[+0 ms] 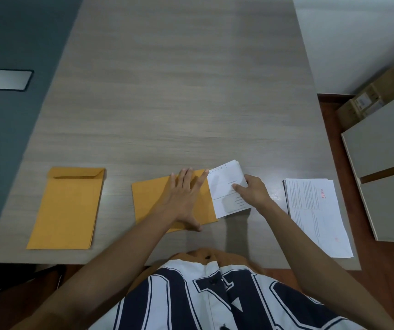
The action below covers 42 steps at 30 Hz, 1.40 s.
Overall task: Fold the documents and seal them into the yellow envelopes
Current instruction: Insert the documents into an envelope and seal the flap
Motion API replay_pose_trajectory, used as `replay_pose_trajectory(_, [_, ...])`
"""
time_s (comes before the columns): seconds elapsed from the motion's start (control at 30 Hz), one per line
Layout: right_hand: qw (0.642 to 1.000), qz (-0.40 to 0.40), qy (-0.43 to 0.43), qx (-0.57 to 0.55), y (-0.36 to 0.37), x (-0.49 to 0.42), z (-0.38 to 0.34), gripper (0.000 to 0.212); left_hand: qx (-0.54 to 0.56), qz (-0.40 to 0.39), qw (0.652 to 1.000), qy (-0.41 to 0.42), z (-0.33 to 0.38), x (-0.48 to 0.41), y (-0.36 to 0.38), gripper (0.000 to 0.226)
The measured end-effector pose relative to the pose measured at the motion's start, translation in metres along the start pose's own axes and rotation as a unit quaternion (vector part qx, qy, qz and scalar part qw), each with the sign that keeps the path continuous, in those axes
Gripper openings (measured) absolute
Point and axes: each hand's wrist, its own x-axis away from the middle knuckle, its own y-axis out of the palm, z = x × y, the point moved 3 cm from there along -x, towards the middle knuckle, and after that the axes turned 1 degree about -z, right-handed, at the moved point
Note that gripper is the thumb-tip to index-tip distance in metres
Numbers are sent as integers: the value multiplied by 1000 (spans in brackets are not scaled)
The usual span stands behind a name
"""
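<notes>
Head view: your left hand (pixel 186 198) lies flat on the yellow envelope (pixel 153 201) in the middle of the counter (pixel 179 91), fingers straight and spread, pressing rather than gripping. Your right hand (pixel 253 189) pinches the folded document (pixel 224 186) at its right side, thumb on top and fingers curled beneath. The document's left edge meets the envelope's right-hand end. Whether it has already slipped inside the mouth cannot be told from this angle.

The step in hand looks like feeding the fold into the envelope. To do it well, hold the envelope firm with your flat palm, but ease your fingertips off the open end so that you are not pressing the mouth closed. Lead with the creased edge, square to the opening, not a corner, since loose leaves may catch on the lip. The document sits slightly tilted against the envelope, so straighten it first. Slide low and level along the counter, and do not force it if it buckles.

A stack of envelopes (pixel 69 208) waits well apart on your left, topmost flap folded down. A stack of unfolded documents (pixel 315 210) lies on your right, near the counter's edge, so much of the task looks yet to do
</notes>
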Motion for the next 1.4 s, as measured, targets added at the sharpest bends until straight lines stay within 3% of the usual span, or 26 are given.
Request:
replay_pose_trajectory(0.3, [998, -9, 17, -67, 10, 10, 1, 25, 23, 8, 1000, 10, 3, -1, -3, 154])
replay_pose_trajectory(0.5, [998, -52, -25, -16, 24, 21, -16, 22, 37, 27, 998, 40, 11, -1, -9, 150])
replay_pose_trajectory(0.63, [998, -23, 4, -63, 9, 19, -16, 13, 30, 33, 998, 43, 6, 3, -9, 151])
replay_pose_trajectory(0.93, [981, -141, 45, -124, 20, 24, -26, 12, 28, 39, 996, 75, 14, 11, -8, 150])
replay_pose_trajectory(1.4, [968, -188, 34, -160, 31, 25, -29, 19, 31, 67, 994, 82, 11, 10, -9, 152])
